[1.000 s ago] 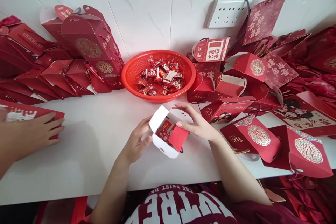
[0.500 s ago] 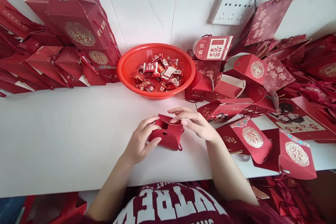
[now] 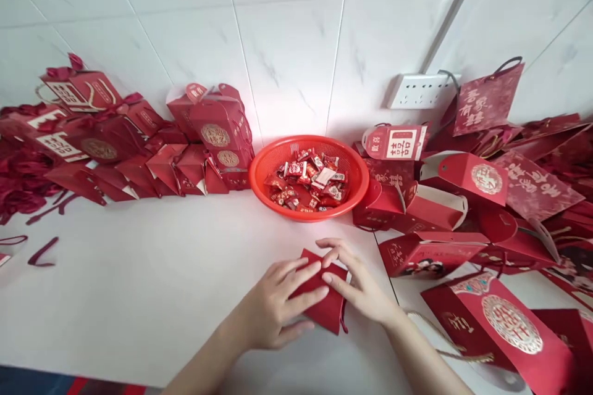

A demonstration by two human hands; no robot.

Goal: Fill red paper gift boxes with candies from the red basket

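A small red paper gift box (image 3: 324, 310) lies on the white table in front of me, its top flaps folded together and a dark red cord at its right side. My left hand (image 3: 278, 305) rests across the box from the left, fingers spread and stretched over its top. From the right, my right hand (image 3: 356, 287) has its curled forefinger and thumb at the upper flap and right edge. The fingers cover part of the closure. Beyond both hands stands a red plastic basket (image 3: 308, 216) of wrapped candies (image 3: 308, 179).
Folded red boxes (image 3: 162, 166) are lined up at the left by the tiled wall. Open red boxes (image 3: 430, 207) crowd the right side, near a tote-style bag (image 3: 491, 99) and a power socket (image 3: 417, 91). Loose dark ribbon (image 3: 42, 253) lies far left.
The box's top flaps, apart before with a gap between them, are now folded together. My left fingers have moved from the box's side to its top. The view has tilted up and shifted left.
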